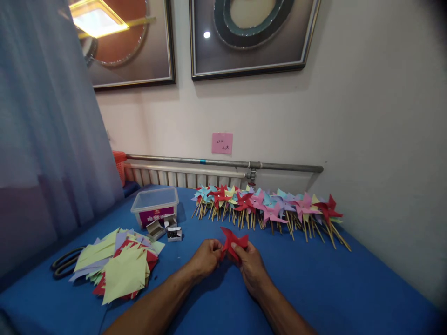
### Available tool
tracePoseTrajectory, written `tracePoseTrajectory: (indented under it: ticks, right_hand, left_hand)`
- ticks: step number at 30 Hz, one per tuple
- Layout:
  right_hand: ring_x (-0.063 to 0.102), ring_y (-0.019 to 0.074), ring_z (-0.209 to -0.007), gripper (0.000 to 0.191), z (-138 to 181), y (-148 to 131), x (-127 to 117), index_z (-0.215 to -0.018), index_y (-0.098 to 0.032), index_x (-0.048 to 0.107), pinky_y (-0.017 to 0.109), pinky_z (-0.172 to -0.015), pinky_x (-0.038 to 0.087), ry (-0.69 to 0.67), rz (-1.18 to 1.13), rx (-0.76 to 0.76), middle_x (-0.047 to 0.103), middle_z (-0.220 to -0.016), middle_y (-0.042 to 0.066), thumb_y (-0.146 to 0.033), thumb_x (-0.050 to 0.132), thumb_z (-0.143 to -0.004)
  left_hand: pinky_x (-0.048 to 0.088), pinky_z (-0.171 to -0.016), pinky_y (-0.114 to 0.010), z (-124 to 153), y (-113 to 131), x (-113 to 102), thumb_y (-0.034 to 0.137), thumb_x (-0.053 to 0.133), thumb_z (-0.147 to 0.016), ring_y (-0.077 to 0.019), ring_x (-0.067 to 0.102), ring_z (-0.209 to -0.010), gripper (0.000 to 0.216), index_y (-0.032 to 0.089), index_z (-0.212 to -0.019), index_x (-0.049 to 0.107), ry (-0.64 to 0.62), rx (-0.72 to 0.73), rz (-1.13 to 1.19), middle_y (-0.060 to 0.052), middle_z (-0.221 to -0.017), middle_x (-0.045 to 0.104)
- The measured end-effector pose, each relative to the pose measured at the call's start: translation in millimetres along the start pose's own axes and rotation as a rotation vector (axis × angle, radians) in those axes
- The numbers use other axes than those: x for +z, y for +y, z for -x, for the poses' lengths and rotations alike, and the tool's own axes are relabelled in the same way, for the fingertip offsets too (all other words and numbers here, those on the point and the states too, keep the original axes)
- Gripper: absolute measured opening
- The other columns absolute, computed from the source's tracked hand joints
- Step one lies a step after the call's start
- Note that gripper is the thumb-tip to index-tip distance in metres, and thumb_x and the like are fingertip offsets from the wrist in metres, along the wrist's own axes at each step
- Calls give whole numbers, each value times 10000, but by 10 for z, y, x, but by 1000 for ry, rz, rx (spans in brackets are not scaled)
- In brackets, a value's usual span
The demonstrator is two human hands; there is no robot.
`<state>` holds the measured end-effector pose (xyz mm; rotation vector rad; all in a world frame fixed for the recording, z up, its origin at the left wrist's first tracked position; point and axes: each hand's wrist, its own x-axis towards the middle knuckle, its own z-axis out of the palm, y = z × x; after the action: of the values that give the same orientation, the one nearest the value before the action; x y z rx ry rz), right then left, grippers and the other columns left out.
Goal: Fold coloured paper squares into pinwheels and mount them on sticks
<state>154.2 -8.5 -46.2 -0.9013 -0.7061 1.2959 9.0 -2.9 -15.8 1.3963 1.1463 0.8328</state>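
Between my two hands is a red paper pinwheel, its pointed blades folded in and no stick visible on it. My right hand grips it from the right, thumb pressed on its middle. At its left edge, my left hand is closed with the fingertips pinched on the paper. What lies under the fingers is hidden. Left of my hands lies a loose pile of cut paper sheets in yellow, red, green and purple. Beyond them stand small open boxes, one with dark little pieces inside.
Many finished pinwheels on sticks lie in a row along the wall. A clear plastic tub stands at the back left. Scissors with black handles lie partly under the paper pile. A metal pipe runs along the wall behind the blue surface.
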Motion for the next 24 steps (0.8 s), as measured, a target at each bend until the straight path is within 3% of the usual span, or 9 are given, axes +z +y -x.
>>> tracePoseTrajectory:
  ticks: [13, 18, 24]
  right_hand:
    - [700, 216, -658, 368, -20, -5, -6, -813, -218, 716, 330, -627, 555, 17, 8, -10, 760, -724, 9, -356, 951, -565]
    - [652, 163, -592, 379, -73, -103, -66, -808, -200, 716, 293, -599, 548, 116, 6, -49, 737, -694, -22, -326, 954, -540]
    - [661, 151, -601, 389, -120, -284, -149, -792, -202, 686, 276, -595, 560, 199, -37, -83, 739, -706, -23, -298, 947, -520]
  left_hand:
    - [216, -484, -241, -65, -43, 13, 298, 630, -776, -84, 368, -431, 199, 196, -638, 530, 21, -4, -2, 64, -460, 462]
    - [262, -503, -236, -82, -41, -79, 320, 660, -731, -88, 387, -461, 160, 184, -712, 578, -22, -7, 30, 57, -526, 523]
    - [311, -576, -246, -55, -60, -180, 250, 648, -756, -108, 448, -571, 91, 166, -723, 632, -27, 98, -270, 49, -602, 531]
